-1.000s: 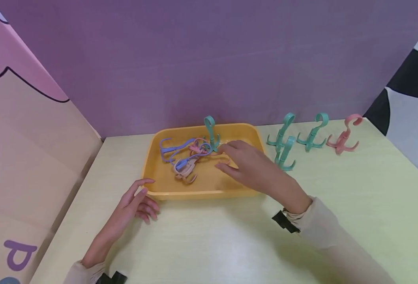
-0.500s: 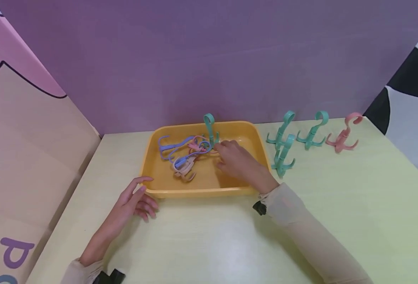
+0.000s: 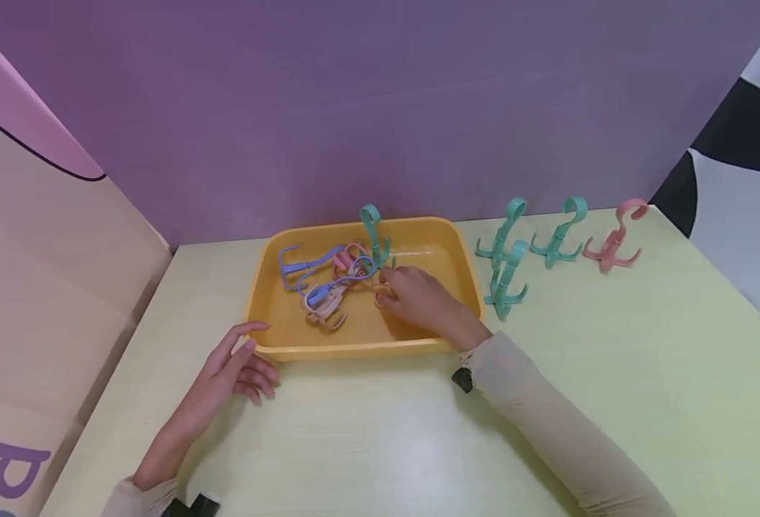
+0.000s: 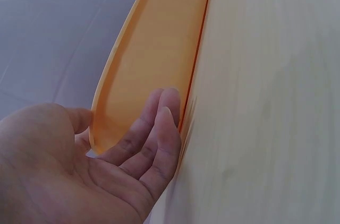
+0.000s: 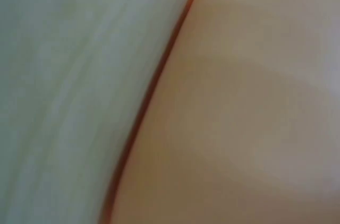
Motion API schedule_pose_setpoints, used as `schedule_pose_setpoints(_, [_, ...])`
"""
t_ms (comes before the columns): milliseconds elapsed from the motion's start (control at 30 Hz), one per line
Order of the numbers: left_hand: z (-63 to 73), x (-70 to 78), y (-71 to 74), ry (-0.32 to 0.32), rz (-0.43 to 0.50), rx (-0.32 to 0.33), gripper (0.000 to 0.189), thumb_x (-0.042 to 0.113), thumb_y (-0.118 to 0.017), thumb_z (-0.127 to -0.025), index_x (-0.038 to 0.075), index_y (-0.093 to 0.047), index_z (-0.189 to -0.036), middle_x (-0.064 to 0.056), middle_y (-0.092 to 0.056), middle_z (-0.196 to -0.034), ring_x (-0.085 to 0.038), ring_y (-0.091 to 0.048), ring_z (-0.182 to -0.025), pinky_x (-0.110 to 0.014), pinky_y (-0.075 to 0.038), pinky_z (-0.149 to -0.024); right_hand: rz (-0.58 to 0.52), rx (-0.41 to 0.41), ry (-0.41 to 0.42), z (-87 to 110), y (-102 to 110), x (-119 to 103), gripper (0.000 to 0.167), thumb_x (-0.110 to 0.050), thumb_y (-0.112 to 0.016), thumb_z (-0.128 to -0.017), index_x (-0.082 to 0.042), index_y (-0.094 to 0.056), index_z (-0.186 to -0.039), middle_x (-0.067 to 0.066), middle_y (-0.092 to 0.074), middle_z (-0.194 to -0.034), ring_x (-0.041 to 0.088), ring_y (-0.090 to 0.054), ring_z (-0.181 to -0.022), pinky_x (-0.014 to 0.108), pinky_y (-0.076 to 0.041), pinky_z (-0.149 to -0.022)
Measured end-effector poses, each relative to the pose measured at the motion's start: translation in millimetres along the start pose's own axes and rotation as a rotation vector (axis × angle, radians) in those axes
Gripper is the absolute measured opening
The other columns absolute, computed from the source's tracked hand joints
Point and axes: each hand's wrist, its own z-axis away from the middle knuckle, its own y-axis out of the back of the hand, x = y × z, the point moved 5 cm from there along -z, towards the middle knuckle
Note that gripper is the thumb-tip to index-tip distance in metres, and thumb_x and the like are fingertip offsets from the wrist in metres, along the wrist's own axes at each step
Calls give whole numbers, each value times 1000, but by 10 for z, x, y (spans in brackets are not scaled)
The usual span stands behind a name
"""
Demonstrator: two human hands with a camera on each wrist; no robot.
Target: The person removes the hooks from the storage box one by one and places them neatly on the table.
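In the head view a yellow tray [image 3: 354,350] holds a heap of plastic hooks. My left hand [image 3: 237,366] grips its near left corner, index finger over the rim; the left wrist view shows that hand [image 4: 111,165] around the wall. Inside the tray my right hand [image 3: 418,298] pinches an orange hook [image 3: 380,286], mostly hidden beneath the fingers. Just behind it a teal hook [image 3: 372,228] leans above the back rim. Blue hooks [image 3: 320,293], a pink hook [image 3: 344,263] and a beige hook [image 3: 321,316] lie tangled to the left.
Several teal hooks, among them a front one [image 3: 505,283], and a pink hook [image 3: 612,248] stand on the pale table [image 3: 367,431] right of the tray. A purple wall [image 3: 380,108] rises behind. The right wrist view shows just the tray's outer wall [image 5: 239,102] and table.
My right hand has come down and left into the tray, its fingers closing at the orange hook. The left hand stays at the tray's corner. The head view has shifted slightly.
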Motion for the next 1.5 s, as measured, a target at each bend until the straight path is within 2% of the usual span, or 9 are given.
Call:
schedule_pose_setpoints(100, [7, -8, -1, -1, 1, 1, 46, 34, -34, -111, 8, -30, -148, -28, -68, -92, -37, -70, -73, -45, -58, -58, 2, -24, -13, -2, -31, 22, 32, -28, -75, -91, -3, -66, -109, 3, -60, -79, 21, -56, -75, 35, -47, -62])
schedule_pose_setpoints(233, [5, -3, -1, -6, 3, -5, 46, 34, -33, -110, 7, -29, -148, -28, -67, -93, -38, -70, -73, -45, -58, -58, 45, -14, -13, 14, -39, 19, 36, -29, -78, -88, -4, -65, -111, 6, -62, -84, 26, -60, -84, 39, -51, -65])
schedule_pose_setpoints(333, [0, 1, 1, -10, 4, -9, 46, 34, -33, -110, 7, -29, -148, -29, -67, -93, -38, -70, -73, -46, -58, -58, 67, 27, -3, 28, -17, 4, 32, -24, -74, -90, -3, -66, -113, 10, -65, -92, 30, -63, -88, 44, -55, -69])
schedule_pose_setpoints(533, [5, -2, 0, -10, 6, -6, 46, 33, -33, -111, 7, -29, -148, -28, -67, -93, -38, -70, -73, -46, -58, -57, -30, 82, 59, -11, 3, -25, 19, -19, -67, -96, -3, -66, -106, 7, -66, -86, 21, -65, -78, 36, -55, -65])
schedule_pose_setpoints(733, [41, 10, 17, -11, 0, 8, 46, 33, -33, -111, 7, -30, -147, -28, -68, -92, -37, -70, -72, -46, -58, -57, -92, 150, 147, -56, 44, -89, 24, -15, -67, -97, -3, -64, -117, 11, -68, -100, 22, -67, -89, 36, -57, -74])
schedule_pose_setpoints(933, [12, 1, 16, -12, -1, 3, 45, 33, -34, -111, 8, -30, -148, -28, -67, -93, -38, -70, -73, -46, -58, -58, -222, 205, 182, -48, 162, -126, 22, -20, -69, -96, -5, -66, -111, 3, -64, -90, 18, -59, -81, 33, -50, -70])
schedule_pose_setpoints(1100, [5, -22, 11, -3, -13, 11, 45, 34, -34, -111, 8, -31, -148, -27, -68, -92, -38, -69, -72, -46, -58, -57, -315, 220, 201, -39, 283, -200, 15, -21, -66, -98, -8, -66, -104, 0, -67, -96, 15, -63, -89, 30, -55, -76])
schedule_pose_setpoints(1300, [-12, -31, -1, 9, -14, 8, 46, 36, -34, -110, 10, -31, -148, -27, -68, -93, -39, -69, -73, -46, -58, -59, -340, 295, 282, 33, 482, -339, 9, -18, -65, -99, -10, -62, -101, -3, -64, -95, 12, -62, -91, 28, -55, -82])
schedule_pose_setpoints(1500, [2, -12, 0, 15, -18, 15, 46, 35, -35, -110, 10, -31, -147, -28, -67, -92, -40, -69, -72, -47, -58, -58, -312, 370, 329, 92, 598, -402, 22, -17, -63, -99, -3, -59, -116, 0, -63, -98, 15, -61, -92, 31, -54, -81])
